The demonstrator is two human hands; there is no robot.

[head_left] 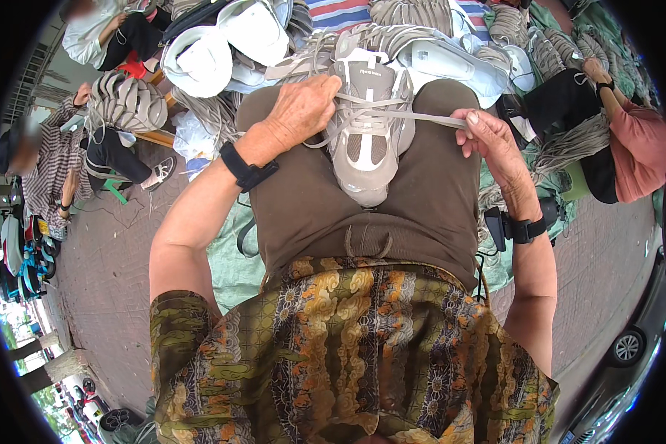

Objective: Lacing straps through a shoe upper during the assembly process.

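Note:
A beige and white sneaker [368, 159] rests on my lap between my thighs, its toe toward me and its tongue upright at the far end. Flat beige laces [377, 115] run through its lower eyelets and cross over the tongue. My left hand [301, 111] is closed at the shoe's left side, its fingers pinched by the eyelets where the lace passes. Off to the right, my right hand [489, 140] pinches the lace between thumb and fingers. That length stretches nearly straight from the shoe to my right fingers.
Piled white and beige shoe uppers [451, 63] lie beyond my knees. Bundles of laces [573, 144] hang at the right. Other people sit close by, one in a checked shirt [48, 174] at left, one in a pink top [641, 152] at right. A dark car [614, 370] stands lower right.

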